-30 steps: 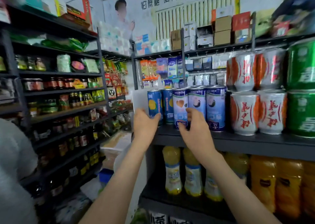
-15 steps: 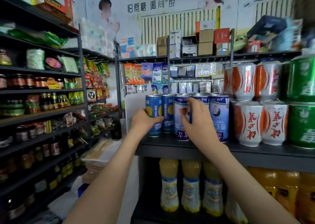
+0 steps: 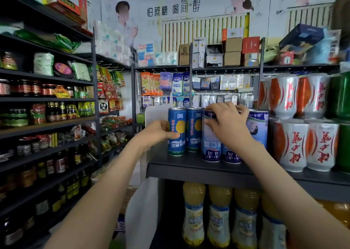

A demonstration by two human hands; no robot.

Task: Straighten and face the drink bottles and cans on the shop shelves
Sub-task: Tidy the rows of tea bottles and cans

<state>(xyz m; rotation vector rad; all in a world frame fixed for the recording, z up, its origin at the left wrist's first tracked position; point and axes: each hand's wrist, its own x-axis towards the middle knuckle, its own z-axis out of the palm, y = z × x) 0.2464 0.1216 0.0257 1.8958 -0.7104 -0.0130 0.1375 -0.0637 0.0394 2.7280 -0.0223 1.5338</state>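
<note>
Early days I reckon: left hand (image 3: pixel 157 133) grips the blue can (image 3: pixel 176 135) at the shelf's (image 3: pixel 189 166) left end, right hand (image 3: pixel 232 127) clamps the pale can (image 3: pixel 210 146) mid-shelf, and the red-and-white cans (image 3: pixel 291 144) further along the shelf look left to do.

Both bare arms reach up from the bottom corners toward the frame's middle, the left hand (image 3: pixel 158 134) curling thumb and fingers round a blue can (image 3: pixel 177 135), the right hand (image 3: pixel 230 129), slightly higher, clawed over the top of a pale-labelled can (image 3: pixel 210 144).
</note>
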